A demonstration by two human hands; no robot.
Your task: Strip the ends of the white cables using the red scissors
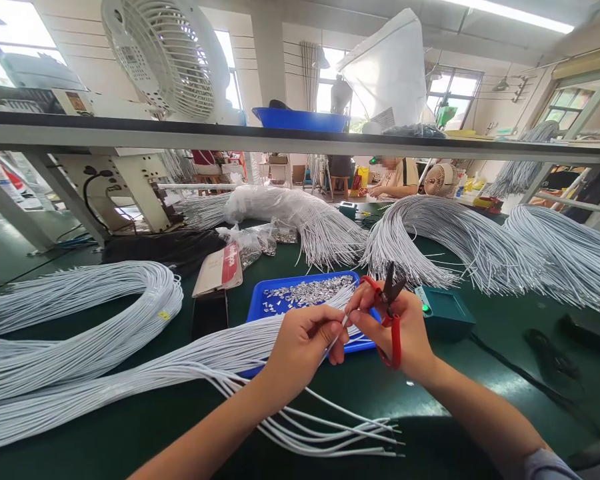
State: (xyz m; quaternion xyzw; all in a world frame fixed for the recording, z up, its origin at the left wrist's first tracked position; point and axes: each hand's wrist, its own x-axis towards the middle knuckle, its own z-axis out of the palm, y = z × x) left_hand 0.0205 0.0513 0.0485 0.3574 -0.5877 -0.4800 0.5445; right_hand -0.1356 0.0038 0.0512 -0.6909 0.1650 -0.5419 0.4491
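My left hand (297,350) pinches a white wire (332,347) between thumb and fingers, near the wire's end. My right hand (413,333) has red-handled scissors (396,343) hooked over its fingers, their dark blades pointing up and slightly apart. Its thumb and index fingertips meet at the wire end, close to the left fingertips; the very tip is hidden. Below and behind the hands lies a blue tray (258,297) holding small silvery metal pieces (310,291). A long bundle of white wires (170,363) runs from the left into the tray, with several loose ends hanging in front.
A green box with a lit lamp (447,313) stands right of the tray, its cable trailing right. More wire bundles (440,233) lie behind and at the left (150,287). A cardboard box (219,270) sits left of the tray. A shelf (290,139) crosses above; a person (397,179) sits beyond.
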